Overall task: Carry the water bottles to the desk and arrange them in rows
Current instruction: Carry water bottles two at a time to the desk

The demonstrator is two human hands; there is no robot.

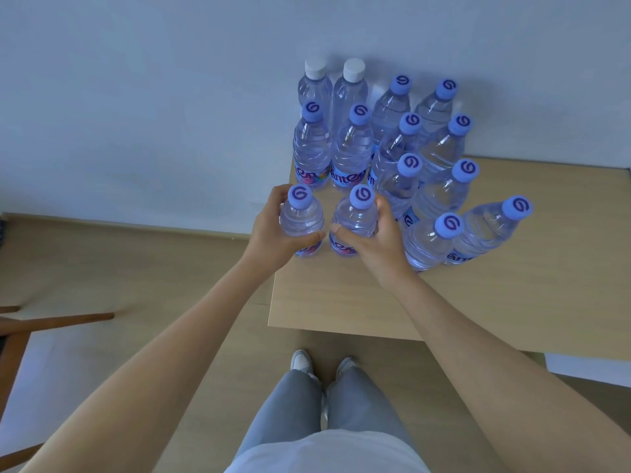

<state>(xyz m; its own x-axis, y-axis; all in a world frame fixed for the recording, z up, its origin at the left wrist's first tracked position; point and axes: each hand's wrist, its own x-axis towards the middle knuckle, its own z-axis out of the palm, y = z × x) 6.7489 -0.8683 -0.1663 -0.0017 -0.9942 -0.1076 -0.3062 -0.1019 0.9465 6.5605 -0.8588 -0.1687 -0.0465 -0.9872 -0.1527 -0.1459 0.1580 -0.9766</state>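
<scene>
Two blue-capped water bottles are held upright at the near left corner of the desk [341, 302]. The left bottle [302, 221] is gripped by the left hand [273, 233], fingers and thumb curled round its body; the right bottle [355, 220] is gripped likewise by the right hand [379, 238]. Just behind and to the right, the standing bottles [392, 148] are seen grouped in rows against the wall [170, 97]; two at the far left are white-capped

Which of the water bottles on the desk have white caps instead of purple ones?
Two: the back-left bottle and its right-hand neighbour, both standing against the wall. Their caps are plain white; every other cap is purple with a swirl logo.
</scene>
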